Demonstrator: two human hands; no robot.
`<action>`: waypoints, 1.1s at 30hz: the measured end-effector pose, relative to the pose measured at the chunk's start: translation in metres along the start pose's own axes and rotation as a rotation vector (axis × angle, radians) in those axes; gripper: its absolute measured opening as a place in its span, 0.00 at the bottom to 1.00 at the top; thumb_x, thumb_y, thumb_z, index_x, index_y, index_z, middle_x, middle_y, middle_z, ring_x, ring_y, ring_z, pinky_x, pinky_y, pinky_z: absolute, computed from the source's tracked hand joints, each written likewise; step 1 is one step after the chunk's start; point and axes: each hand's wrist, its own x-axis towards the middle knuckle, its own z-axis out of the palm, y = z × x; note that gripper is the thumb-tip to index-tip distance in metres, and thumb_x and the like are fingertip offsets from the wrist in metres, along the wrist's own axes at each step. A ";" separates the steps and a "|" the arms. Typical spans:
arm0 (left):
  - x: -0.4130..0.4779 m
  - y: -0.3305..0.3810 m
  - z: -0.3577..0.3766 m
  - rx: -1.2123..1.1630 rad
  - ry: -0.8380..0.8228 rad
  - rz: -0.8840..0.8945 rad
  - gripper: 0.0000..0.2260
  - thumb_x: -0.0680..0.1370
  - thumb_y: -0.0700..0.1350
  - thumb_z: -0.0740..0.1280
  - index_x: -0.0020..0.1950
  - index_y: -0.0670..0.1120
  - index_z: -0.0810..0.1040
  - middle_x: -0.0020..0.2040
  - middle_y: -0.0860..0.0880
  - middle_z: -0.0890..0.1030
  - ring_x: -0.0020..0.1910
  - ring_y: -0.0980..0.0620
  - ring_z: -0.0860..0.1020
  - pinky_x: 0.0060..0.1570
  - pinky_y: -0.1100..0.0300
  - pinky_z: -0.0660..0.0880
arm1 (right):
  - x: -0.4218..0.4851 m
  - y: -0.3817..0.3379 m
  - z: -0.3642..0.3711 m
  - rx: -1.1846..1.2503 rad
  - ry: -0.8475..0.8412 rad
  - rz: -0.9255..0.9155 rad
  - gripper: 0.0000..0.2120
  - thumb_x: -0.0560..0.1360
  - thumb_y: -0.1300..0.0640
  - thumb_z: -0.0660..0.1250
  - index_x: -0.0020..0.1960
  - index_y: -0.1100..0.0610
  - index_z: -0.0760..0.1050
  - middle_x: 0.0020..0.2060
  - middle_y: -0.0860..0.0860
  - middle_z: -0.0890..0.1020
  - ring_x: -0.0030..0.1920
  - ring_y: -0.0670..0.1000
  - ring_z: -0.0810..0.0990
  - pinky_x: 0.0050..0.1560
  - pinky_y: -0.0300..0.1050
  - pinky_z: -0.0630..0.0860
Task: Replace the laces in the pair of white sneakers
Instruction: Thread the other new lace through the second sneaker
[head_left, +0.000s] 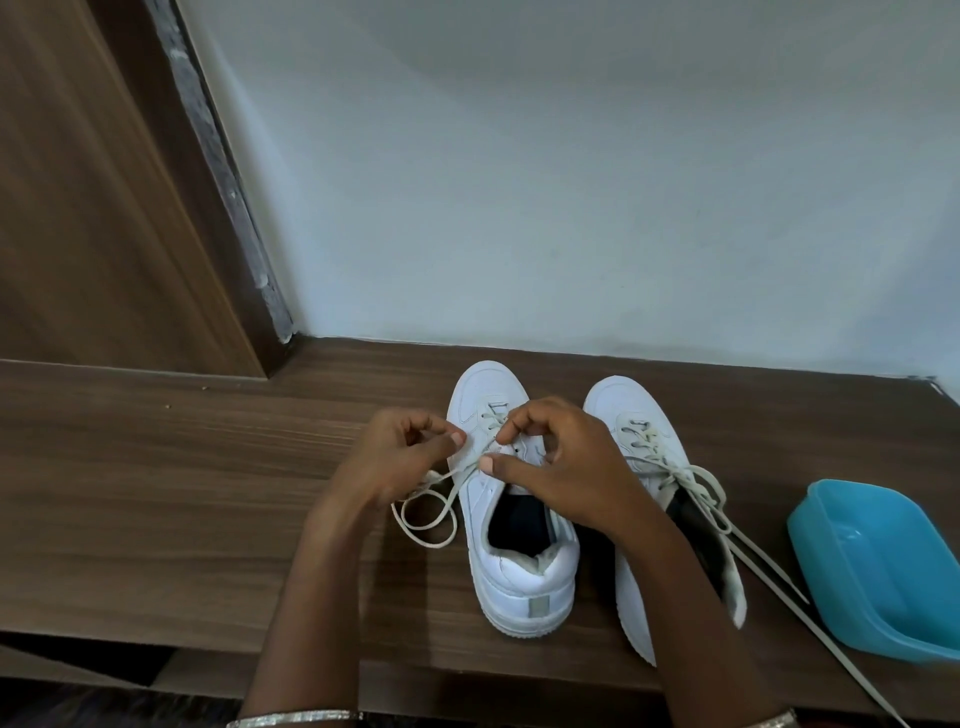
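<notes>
Two white sneakers stand side by side on the dark wooden shelf (182, 467), toes toward the wall. Over the lacing of the left sneaker (519, 566) both hands work. My left hand (400, 457) pinches its off-white lace (431, 514) between thumb and forefinger; the lace loops down onto the shelf at the shoe's left. My right hand (556, 467) has curled fingers pinching the same lace at the eyelets. The right sneaker (644, 441) leans to the right; its lace (758, 561) trails loose over the shelf toward the front edge.
A blue plastic tub (878, 566) sits at the right, close to the right sneaker's trailing lace. A pale wall stands right behind the shoes, and a wooden panel (93, 208) rises at the left. The shelf's front edge runs just below the heels.
</notes>
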 end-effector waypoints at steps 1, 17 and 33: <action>-0.001 0.000 -0.001 0.000 -0.036 0.009 0.05 0.77 0.45 0.73 0.47 0.45 0.86 0.37 0.47 0.84 0.30 0.59 0.78 0.29 0.66 0.73 | 0.000 -0.001 -0.003 0.025 0.005 0.029 0.11 0.67 0.48 0.80 0.45 0.47 0.80 0.49 0.41 0.81 0.51 0.39 0.79 0.51 0.39 0.77; 0.009 -0.006 0.008 0.338 -0.022 0.125 0.13 0.66 0.64 0.76 0.38 0.57 0.86 0.43 0.56 0.83 0.52 0.50 0.79 0.53 0.52 0.76 | -0.003 -0.005 -0.012 -0.216 -0.108 -0.021 0.21 0.65 0.55 0.78 0.53 0.49 0.73 0.50 0.42 0.76 0.51 0.41 0.76 0.53 0.45 0.77; -0.006 0.028 -0.001 -0.404 0.008 0.210 0.07 0.81 0.42 0.64 0.51 0.41 0.81 0.35 0.47 0.81 0.27 0.52 0.72 0.31 0.60 0.72 | -0.001 0.002 -0.012 -0.160 0.016 -0.007 0.07 0.74 0.50 0.73 0.41 0.50 0.78 0.34 0.42 0.82 0.37 0.41 0.81 0.40 0.42 0.78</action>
